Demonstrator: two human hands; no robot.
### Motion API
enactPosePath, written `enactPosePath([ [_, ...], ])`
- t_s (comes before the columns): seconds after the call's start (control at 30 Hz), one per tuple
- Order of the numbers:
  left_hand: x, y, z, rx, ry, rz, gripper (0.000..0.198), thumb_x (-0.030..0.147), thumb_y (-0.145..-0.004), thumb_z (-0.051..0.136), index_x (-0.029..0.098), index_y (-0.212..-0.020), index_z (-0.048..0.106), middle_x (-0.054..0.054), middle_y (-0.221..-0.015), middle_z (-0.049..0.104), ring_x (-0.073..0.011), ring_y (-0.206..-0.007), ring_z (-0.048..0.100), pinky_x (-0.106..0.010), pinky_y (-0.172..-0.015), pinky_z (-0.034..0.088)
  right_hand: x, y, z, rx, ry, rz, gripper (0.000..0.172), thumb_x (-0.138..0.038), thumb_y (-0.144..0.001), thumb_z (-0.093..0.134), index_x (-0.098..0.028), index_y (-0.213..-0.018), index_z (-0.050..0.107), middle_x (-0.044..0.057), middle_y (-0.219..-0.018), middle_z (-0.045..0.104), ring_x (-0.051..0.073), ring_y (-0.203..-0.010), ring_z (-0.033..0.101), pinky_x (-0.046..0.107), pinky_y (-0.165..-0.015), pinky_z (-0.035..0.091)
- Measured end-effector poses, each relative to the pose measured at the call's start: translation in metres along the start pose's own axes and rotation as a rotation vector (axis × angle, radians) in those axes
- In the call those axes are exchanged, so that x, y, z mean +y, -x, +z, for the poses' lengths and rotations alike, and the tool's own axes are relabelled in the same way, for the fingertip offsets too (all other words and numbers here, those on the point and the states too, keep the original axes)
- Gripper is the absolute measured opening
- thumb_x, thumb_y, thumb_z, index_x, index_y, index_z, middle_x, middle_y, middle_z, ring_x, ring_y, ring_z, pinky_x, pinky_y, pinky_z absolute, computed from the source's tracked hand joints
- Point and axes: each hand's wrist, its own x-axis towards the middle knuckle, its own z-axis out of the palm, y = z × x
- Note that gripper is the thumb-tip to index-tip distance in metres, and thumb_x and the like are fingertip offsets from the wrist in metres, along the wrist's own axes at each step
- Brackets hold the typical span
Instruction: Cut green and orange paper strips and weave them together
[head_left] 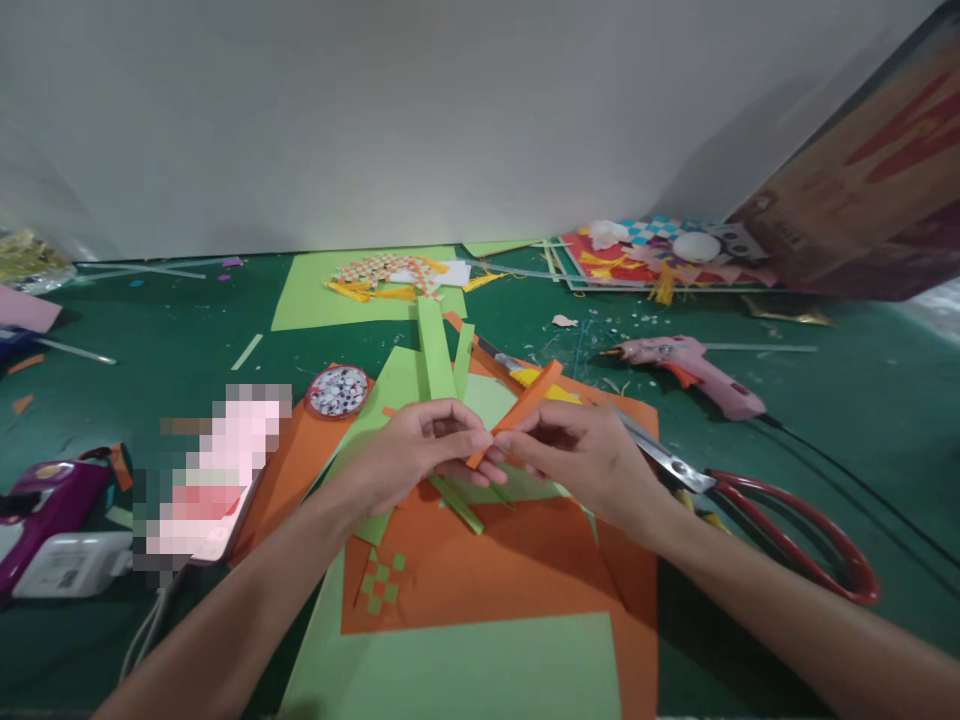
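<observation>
An orange paper strip (527, 398) slants up to the right between my hands, over the paper sheets. My left hand (431, 440) pinches it near its lower end with thumb and fingers. Close beside, my right hand (574, 445) grips the same strip, its fingertips almost touching the left ones. Long green paper strips (435, 350) lie behind and under my left hand. Beneath both hands are an orange sheet (487, 570) and green sheets (450, 670). A small green-and-orange checked woven piece (382, 583) rests at the lower left of the orange sheet.
Red-handled scissors (795, 520) and a yellow cutter (536, 380) lie by my right hand. A pink glue gun (694, 370) with its cord is farther right. At left are a phone (217, 480), a round container of googly eyes (339, 390) and a white charger (75, 565).
</observation>
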Motion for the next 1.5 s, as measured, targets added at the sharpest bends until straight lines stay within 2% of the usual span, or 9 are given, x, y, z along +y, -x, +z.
enactPosePath([
  [0.13, -0.0009, 0.0000, -0.0002, -0.007, 0.002, 0.002, 0.018, 0.027, -0.076, 0.073, 0.014, -0.073, 0.061, -0.003, -0.072, 0.069, -0.0136, -0.070, 0.070, -0.021, -0.065, 0.056, -0.0005, 0.0013, 0.0009, 0.027, 0.060, -0.031, 0.023, -0.030, -0.074, 0.061, -0.018, -0.054, 0.062, -0.002, -0.046, 0.056, 0.008, -0.041, 0.041, 0.022, -0.038, 0.029],
  [0.33, -0.0005, -0.0001, -0.0004, 0.000, 0.001, -0.025, 0.018, 0.027, -0.076, 0.073, 0.014, -0.073, 0.061, -0.003, -0.069, 0.069, -0.0131, -0.068, 0.069, -0.021, -0.066, 0.055, 0.0016, 0.0024, 0.0004, 0.001, 0.054, -0.049, 0.023, -0.031, -0.076, 0.060, -0.018, -0.057, 0.063, 0.000, -0.052, 0.062, 0.008, -0.044, 0.044, 0.022, -0.042, 0.033],
  [0.57, 0.0016, 0.0006, 0.0015, -0.008, -0.010, -0.027, 0.018, 0.028, -0.075, 0.073, 0.014, -0.072, 0.061, -0.002, -0.067, 0.068, -0.0105, -0.063, 0.068, -0.019, -0.063, 0.054, 0.0001, 0.0024, 0.0012, -0.004, 0.030, -0.069, 0.025, -0.031, -0.076, 0.060, -0.017, -0.055, 0.062, -0.001, -0.050, 0.060, 0.007, -0.044, 0.042, 0.021, -0.043, 0.032],
  [0.73, 0.0018, 0.0010, 0.0002, -0.008, 0.002, -0.033, 0.020, 0.028, -0.073, 0.075, 0.013, -0.072, 0.061, -0.003, -0.070, 0.069, -0.0117, -0.063, 0.069, -0.019, -0.063, 0.054, 0.0004, 0.0008, 0.0003, -0.050, -0.040, 0.031, 0.022, -0.036, -0.074, 0.062, -0.017, -0.064, 0.063, 0.000, -0.055, 0.062, 0.008, -0.045, 0.045, 0.021, -0.043, 0.035],
  [0.87, 0.0029, 0.0013, 0.0001, -0.011, 0.019, -0.042, 0.021, 0.028, -0.072, 0.076, 0.013, -0.072, 0.061, -0.003, -0.072, 0.069, -0.0109, -0.062, 0.068, -0.018, -0.061, 0.053, 0.0050, -0.0018, -0.0018, -0.081, -0.165, 0.123, 0.030, -0.047, -0.068, 0.069, -0.018, -0.070, 0.060, -0.005, -0.047, 0.051, 0.008, -0.040, 0.044, 0.021, -0.038, 0.033],
  [1.0, 0.0036, 0.0020, 0.0006, -0.026, 0.030, -0.057, 0.021, 0.028, -0.072, 0.076, 0.013, -0.071, 0.061, -0.003, -0.072, 0.068, -0.0108, -0.061, 0.067, -0.018, -0.058, 0.052, 0.0091, -0.0025, -0.0034, -0.103, -0.257, 0.135, 0.035, -0.050, -0.068, 0.070, -0.018, -0.066, 0.058, -0.005, -0.049, 0.051, 0.008, -0.041, 0.045, 0.020, -0.039, 0.035],
  [1.2, 0.0021, 0.0024, 0.0000, -0.082, 0.032, -0.086, 0.020, 0.028, -0.075, 0.074, 0.014, -0.074, 0.060, -0.003, -0.075, 0.069, -0.0116, -0.064, 0.069, -0.019, -0.060, 0.053, 0.0047, -0.0018, -0.0036, -0.120, -0.239, 0.157, 0.041, -0.052, -0.063, 0.073, -0.018, -0.052, 0.053, -0.004, -0.041, 0.049, 0.007, -0.037, 0.042, 0.021, -0.037, 0.031],
  [1.5, 0.0021, 0.0020, 0.0004, -0.085, 0.023, -0.078, 0.025, 0.030, -0.072, 0.076, 0.013, -0.073, 0.059, -0.003, -0.072, 0.069, -0.0113, -0.061, 0.068, -0.019, -0.059, 0.053, 0.0017, -0.0012, -0.0035, -0.098, -0.226, 0.163, 0.043, -0.055, -0.060, 0.074, -0.017, -0.051, 0.056, -0.003, -0.040, 0.050, 0.008, -0.037, 0.044, 0.022, -0.037, 0.032],
])
